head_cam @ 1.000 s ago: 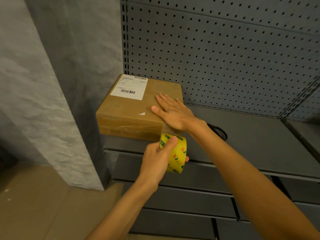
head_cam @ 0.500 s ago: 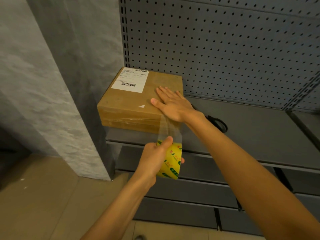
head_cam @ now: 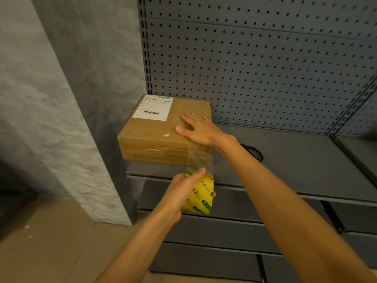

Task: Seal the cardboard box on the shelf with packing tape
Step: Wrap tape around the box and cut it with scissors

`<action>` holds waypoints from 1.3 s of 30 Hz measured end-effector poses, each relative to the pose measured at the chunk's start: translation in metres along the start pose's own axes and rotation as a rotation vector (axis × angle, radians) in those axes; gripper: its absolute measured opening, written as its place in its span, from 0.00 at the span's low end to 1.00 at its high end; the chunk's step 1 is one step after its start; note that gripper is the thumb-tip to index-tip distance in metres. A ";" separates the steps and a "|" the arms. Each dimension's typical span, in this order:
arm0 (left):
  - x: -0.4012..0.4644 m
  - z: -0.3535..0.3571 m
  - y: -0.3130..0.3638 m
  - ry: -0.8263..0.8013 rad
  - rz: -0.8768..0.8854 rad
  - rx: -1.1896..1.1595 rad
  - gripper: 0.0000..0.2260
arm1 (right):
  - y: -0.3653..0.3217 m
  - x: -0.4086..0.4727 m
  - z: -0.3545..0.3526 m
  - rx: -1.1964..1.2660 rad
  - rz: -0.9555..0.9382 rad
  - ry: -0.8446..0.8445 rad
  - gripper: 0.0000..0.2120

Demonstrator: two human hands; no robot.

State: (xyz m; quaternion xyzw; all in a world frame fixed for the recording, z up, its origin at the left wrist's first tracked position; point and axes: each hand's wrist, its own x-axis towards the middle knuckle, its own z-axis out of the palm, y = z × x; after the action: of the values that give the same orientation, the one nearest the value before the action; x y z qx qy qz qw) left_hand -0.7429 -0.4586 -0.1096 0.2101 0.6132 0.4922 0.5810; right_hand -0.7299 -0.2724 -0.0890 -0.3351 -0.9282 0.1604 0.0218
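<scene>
right hand (head_cam: 201,130) flat on box (head_cam: 155,137), left hand (head_cam: 182,189) holding tape roll (head_cam: 202,196)

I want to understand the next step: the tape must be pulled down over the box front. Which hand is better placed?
The left hand: it already grips the tape roll below the cardboard box. The right hand lies flat on top, pressing the tape's end.

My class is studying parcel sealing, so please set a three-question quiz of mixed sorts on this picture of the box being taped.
1. True or false: the right hand lies flat on top of the cardboard box.
2. The left hand grips: A scissors, B a yellow tape roll, C a label.
3. Fill in: the black scissors lie on the ____, to the right of the box.

Key: 1 true; 2 B; 3 shelf.
</scene>
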 end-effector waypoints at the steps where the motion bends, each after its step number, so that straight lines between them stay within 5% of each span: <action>1: 0.000 0.001 0.000 -0.003 -0.009 0.007 0.16 | 0.002 -0.001 -0.003 0.050 0.004 0.000 0.34; 11: 0.003 0.002 -0.005 -0.011 0.008 0.062 0.18 | 0.048 -0.037 -0.014 0.367 0.224 0.314 0.24; 18: 0.006 0.003 -0.007 0.003 0.010 0.068 0.17 | 0.094 -0.074 0.006 0.120 0.603 0.294 0.15; 26: 0.005 0.006 -0.010 0.011 0.017 0.082 0.16 | 0.103 -0.087 0.017 0.060 0.693 0.283 0.16; 33: 0.009 0.002 -0.016 0.089 -0.020 0.101 0.40 | 0.107 -0.093 0.017 0.122 0.690 0.282 0.14; 37: 0.005 0.001 -0.016 0.090 0.007 0.048 0.19 | 0.105 -0.097 0.018 0.168 0.620 0.328 0.11; 39: 0.007 0.000 -0.018 0.106 0.011 0.023 0.19 | 0.103 -0.100 0.016 0.262 0.545 0.369 0.11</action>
State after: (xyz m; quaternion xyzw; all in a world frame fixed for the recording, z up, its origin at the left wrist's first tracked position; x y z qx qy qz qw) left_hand -0.7388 -0.4602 -0.1279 0.1938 0.6474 0.4988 0.5427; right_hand -0.5917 -0.2653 -0.1296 -0.5883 -0.7565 0.2149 0.1882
